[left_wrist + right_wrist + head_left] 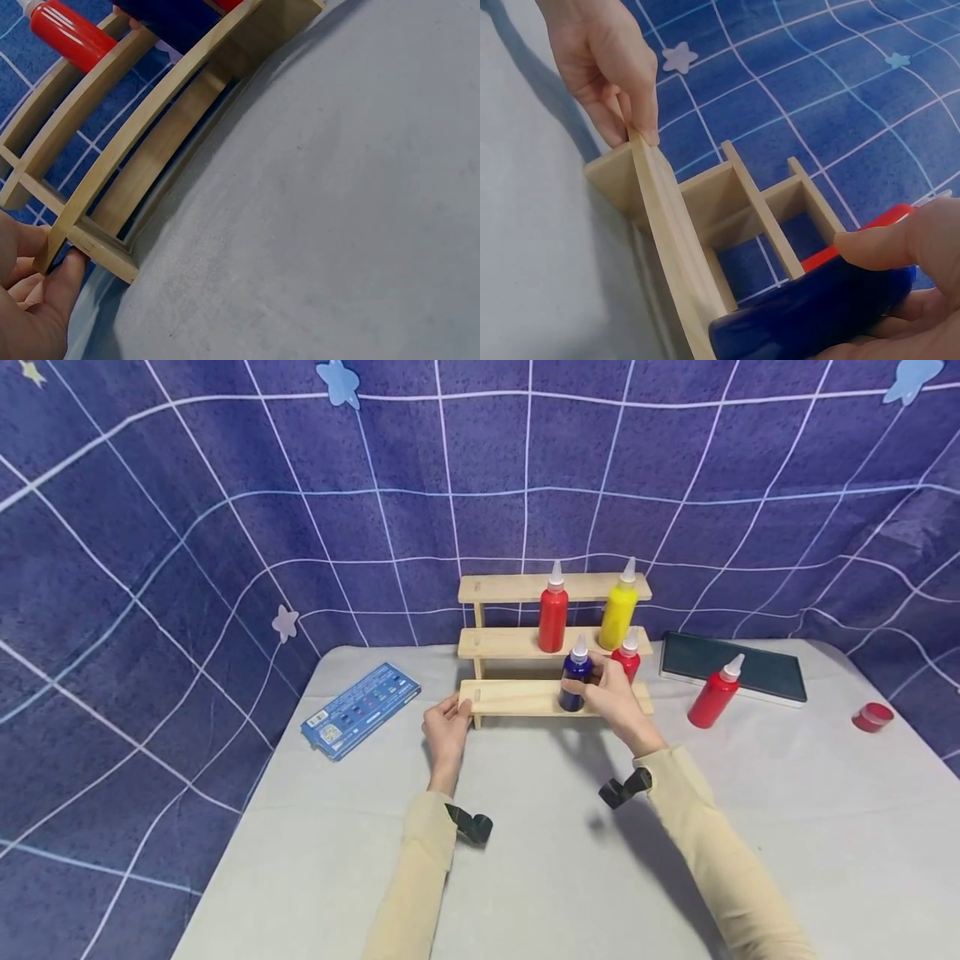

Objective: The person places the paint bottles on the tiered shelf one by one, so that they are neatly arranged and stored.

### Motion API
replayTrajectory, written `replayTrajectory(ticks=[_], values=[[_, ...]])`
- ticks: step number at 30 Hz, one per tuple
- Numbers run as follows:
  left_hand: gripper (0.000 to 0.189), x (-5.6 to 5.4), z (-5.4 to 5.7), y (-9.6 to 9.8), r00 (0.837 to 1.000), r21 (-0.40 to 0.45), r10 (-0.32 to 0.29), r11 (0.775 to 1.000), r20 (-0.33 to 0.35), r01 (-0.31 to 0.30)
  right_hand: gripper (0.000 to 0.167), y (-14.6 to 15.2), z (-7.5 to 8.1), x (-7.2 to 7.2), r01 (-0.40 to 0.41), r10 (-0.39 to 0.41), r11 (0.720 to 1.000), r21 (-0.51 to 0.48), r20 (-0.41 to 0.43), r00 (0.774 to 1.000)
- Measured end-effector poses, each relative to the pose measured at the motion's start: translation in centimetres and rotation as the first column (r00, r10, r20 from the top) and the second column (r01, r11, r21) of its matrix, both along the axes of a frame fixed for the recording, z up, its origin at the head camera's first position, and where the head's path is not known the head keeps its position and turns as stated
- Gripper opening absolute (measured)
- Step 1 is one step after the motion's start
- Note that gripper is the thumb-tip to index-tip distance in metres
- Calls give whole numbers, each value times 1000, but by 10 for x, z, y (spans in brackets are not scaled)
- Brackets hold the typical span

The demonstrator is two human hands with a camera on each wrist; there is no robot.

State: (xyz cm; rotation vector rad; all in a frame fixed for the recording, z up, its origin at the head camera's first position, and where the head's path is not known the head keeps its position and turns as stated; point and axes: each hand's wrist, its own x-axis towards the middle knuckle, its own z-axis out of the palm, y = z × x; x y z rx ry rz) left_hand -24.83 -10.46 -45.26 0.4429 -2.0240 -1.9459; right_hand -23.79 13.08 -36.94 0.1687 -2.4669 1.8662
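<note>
A three-step wooden rack (510, 696) stands against the curtain. My left hand (447, 731) pinches the left end of its lowest step, thumb and fingers on either side of the board (97, 180). In my right hand (617, 697) is a dark blue bottle (574, 681) with a white nozzle, held upright at the lowest step; whether its base touches the wood I cannot tell. Just behind that hand a red bottle (628, 662) is partly hidden. On the middle step are another red bottle (552, 618) and a yellow bottle (618, 615).
Right of the rack, a red bottle (715, 695) stands on the white cloth before a dark flat tablet-like board (738, 664). Farther right lies a small red round container (873, 717). A blue printed box (362, 710) lies at left. The blue curtain (390, 527) hangs behind.
</note>
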Motion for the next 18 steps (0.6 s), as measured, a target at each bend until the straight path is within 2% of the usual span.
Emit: replayTrajectory(ticks=[7,11,18], values=[[30,0,-2,3,1000,12,10,1000,-14,-9,45,0,-6,-1,45,-46,998,42,4,999],[31,0,-2,4,1000,16,8,1000,-14,-7,51,1,-6,1,71,-69,991,111,-17,997],[31,-1,-3,5,1000,17,9,1000,-15,-9,68,3,2,7,94,-71,984,154,-144,987]])
